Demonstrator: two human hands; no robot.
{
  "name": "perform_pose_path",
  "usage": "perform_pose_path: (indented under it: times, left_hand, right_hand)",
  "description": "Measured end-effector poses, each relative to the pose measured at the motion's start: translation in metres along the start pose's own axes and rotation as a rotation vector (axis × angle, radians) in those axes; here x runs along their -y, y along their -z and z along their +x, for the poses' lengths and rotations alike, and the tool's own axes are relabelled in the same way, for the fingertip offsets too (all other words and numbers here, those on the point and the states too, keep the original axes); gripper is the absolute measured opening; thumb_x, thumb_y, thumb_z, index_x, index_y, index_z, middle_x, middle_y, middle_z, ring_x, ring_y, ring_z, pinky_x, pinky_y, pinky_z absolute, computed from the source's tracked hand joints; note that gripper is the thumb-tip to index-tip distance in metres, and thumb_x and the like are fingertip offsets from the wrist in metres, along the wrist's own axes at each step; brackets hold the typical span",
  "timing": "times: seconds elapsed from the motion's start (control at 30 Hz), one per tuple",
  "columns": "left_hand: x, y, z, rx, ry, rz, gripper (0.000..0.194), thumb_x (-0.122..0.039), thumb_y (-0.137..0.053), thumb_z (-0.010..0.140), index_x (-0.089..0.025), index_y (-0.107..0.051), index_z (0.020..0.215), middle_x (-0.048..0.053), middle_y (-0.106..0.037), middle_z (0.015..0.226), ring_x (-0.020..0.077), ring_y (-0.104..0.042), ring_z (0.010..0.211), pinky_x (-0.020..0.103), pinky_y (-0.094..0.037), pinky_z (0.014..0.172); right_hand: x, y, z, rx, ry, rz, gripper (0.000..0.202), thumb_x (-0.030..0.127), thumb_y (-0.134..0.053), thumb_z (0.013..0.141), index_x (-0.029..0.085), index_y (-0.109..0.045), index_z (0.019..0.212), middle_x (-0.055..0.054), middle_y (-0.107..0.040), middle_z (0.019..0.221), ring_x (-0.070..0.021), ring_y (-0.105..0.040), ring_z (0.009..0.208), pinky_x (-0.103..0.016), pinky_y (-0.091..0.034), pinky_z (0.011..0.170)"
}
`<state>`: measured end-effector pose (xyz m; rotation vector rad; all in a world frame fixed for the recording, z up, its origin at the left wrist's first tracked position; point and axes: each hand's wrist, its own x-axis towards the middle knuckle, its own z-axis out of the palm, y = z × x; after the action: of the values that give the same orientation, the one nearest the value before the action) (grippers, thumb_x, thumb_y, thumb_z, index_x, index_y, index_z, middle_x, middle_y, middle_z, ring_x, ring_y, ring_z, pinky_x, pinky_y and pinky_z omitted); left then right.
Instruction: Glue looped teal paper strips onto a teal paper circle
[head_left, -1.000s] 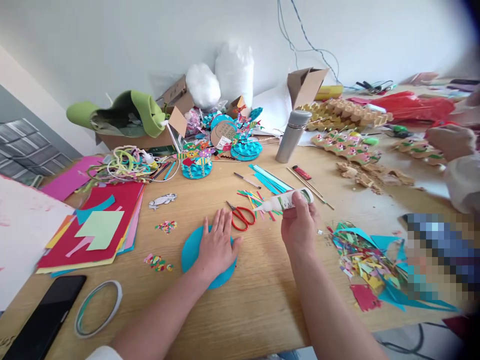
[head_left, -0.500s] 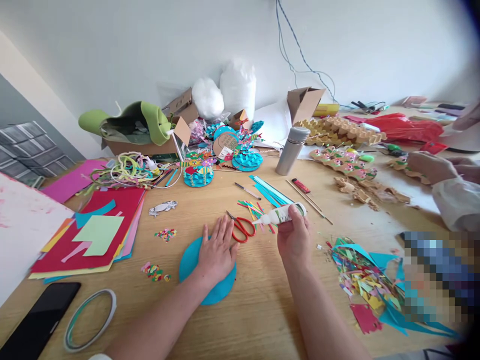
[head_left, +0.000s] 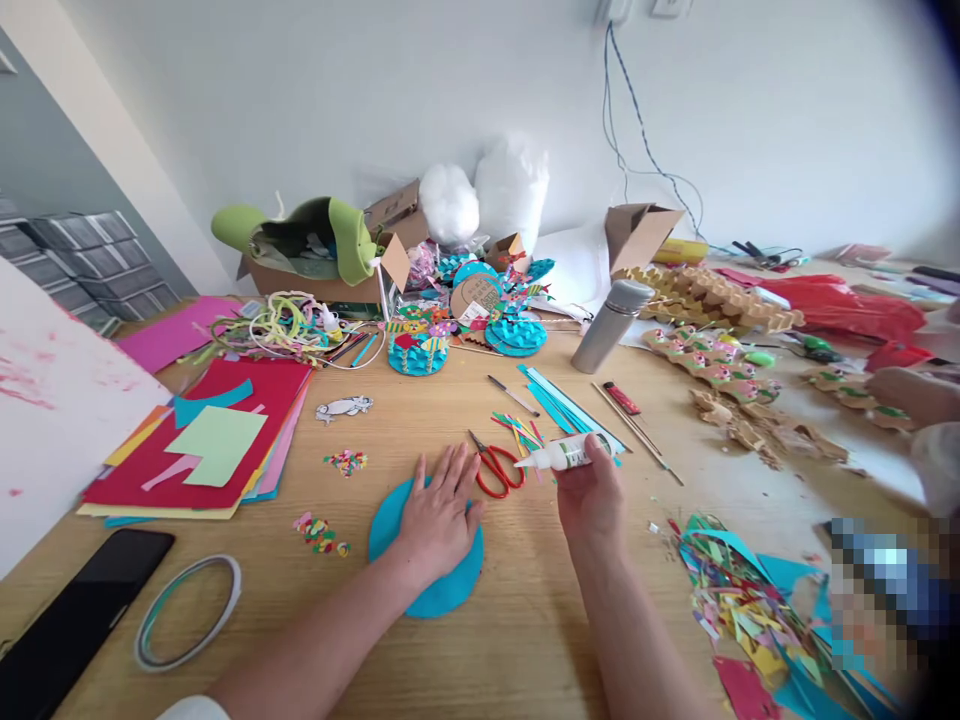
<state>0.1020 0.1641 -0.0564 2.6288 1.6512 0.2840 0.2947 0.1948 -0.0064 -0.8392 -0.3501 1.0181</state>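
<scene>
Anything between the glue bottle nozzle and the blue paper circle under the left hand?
Partly. The red scissors lie just off the blue circle edge, below the glue bottle tip in the right hand. The left hand covers the circle's top; its lower part is bare.

Red-handled scissors (head_left: 496,466) lying on wooden surface (head_left: 525,620), coloured paper strips (head_left: 517,428) just beside; steel flask (head_left: 613,325) standing upright behind teal strips (head_left: 564,402); stack of coloured sheets (head_left: 217,445) sitting at left, black phone (head_left: 79,620) and tape ring (head_left: 187,610) lying near front edge; confetti bits (head_left: 321,530) scattering near sheets; heap of paper scraps (head_left: 739,600) piling at right; cardboard box (head_left: 322,275) resting against wall; another person's hand (head_left: 900,392) showing at far right
</scene>
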Motion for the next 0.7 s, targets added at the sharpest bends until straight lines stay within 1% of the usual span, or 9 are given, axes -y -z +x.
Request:
perform_pose_path:
  times: [0.07,0.17,0.27,0.37,0.43,0.5,0.57,0.63,0.7]
  left_hand:
    - [0.000,0.001,-0.001,-0.015,-0.015,0.005,0.059,-0.043,-0.028,0.102,-0.022,-0.015,0.156,0.006,-0.018,0.164,0.0245,-0.018,0.151,0.060,-0.021,0.119]
    - [-0.003,0.014,-0.004,-0.059,-0.031,0.008,0.060,-0.043,-0.029,0.102,-0.023,-0.011,0.157,0.008,-0.018,0.163,0.0253,-0.018,0.151,0.060,-0.023,0.118]
    - [-0.009,0.022,-0.012,-0.101,-0.046,-0.002,0.060,-0.042,-0.028,0.103,-0.024,-0.008,0.157,0.006,-0.017,0.164,0.0239,-0.014,0.152,0.061,-0.019,0.119]
    - [-0.010,0.012,-0.019,-0.054,-0.062,-0.027,0.059,-0.041,-0.030,0.102,-0.021,-0.017,0.156,0.007,-0.027,0.161,0.0237,-0.021,0.150,0.060,-0.021,0.119]
    - [-0.009,0.004,-0.022,-0.019,-0.061,-0.044,0.059,-0.039,-0.032,0.101,-0.021,-0.020,0.155,0.006,-0.026,0.161,0.0243,-0.022,0.150,0.060,-0.021,0.119]
    - [-0.008,0.004,-0.024,-0.018,-0.068,-0.063,0.059,-0.039,-0.033,0.101,-0.021,-0.018,0.156,0.007,-0.025,0.162,0.0251,-0.022,0.150,0.060,-0.023,0.118]
    - [-0.008,0.014,-0.027,-0.038,-0.078,-0.084,0.060,-0.042,-0.032,0.102,-0.022,-0.015,0.156,0.009,-0.027,0.161,0.0263,-0.024,0.149,0.059,-0.027,0.116]
    - [-0.008,0.030,-0.034,-0.063,-0.072,-0.097,0.060,-0.044,-0.031,0.102,-0.025,-0.014,0.156,0.010,-0.026,0.161,0.0280,-0.027,0.148,0.059,-0.031,0.114]
    - [-0.007,0.043,-0.045,-0.089,-0.083,-0.103,0.056,-0.044,-0.032,0.102,-0.027,-0.022,0.155,0.009,-0.027,0.161,0.0278,-0.029,0.147,0.059,-0.032,0.114]
  right_hand:
    - [-0.002,0.001,0.000,0.005,-0.004,-0.012,0.030,0.037,-0.080,0.064,0.017,-0.062,0.079,0.005,-0.061,0.069,-0.0073,-0.058,0.059,-0.017,-0.049,0.051]
    - [-0.003,0.001,0.000,0.044,-0.036,-0.030,0.031,0.038,-0.080,0.064,0.017,-0.063,0.080,0.004,-0.063,0.069,-0.0084,-0.057,0.055,-0.017,-0.045,0.044]
    - [-0.004,0.001,0.000,0.082,-0.069,-0.021,0.032,0.040,-0.080,0.064,0.017,-0.063,0.079,0.004,-0.064,0.067,-0.0088,-0.058,0.053,-0.018,-0.045,0.044]
    - [-0.007,-0.001,0.000,0.083,-0.085,-0.015,0.033,0.039,-0.083,0.063,0.017,-0.065,0.080,0.003,-0.067,0.069,-0.0094,-0.062,0.058,-0.019,-0.051,0.049]
    - [-0.008,-0.003,0.001,0.092,-0.103,-0.031,0.035,0.037,-0.084,0.061,0.017,-0.066,0.082,0.002,-0.070,0.073,-0.0102,-0.065,0.062,-0.020,-0.055,0.054]
    - [-0.009,-0.005,0.002,0.120,-0.116,-0.056,0.037,0.034,-0.086,0.059,0.017,-0.067,0.085,0.000,-0.072,0.078,-0.0119,-0.068,0.068,-0.022,-0.058,0.060]
    - [-0.009,-0.008,0.006,0.150,-0.114,-0.088,0.037,0.030,-0.088,0.055,0.018,-0.066,0.083,-0.001,-0.074,0.082,-0.0147,-0.071,0.076,-0.026,-0.060,0.069]
    - [-0.011,-0.014,0.015,0.188,-0.104,-0.167,0.038,0.027,-0.088,0.052,0.019,-0.063,0.080,-0.001,-0.073,0.084,-0.0173,-0.072,0.082,-0.031,-0.060,0.078]
    - [-0.016,-0.024,0.029,0.230,-0.061,-0.345,0.039,0.030,-0.086,0.053,0.020,-0.059,0.079,-0.001,-0.072,0.082,-0.0192,-0.072,0.083,-0.037,-0.060,0.082]
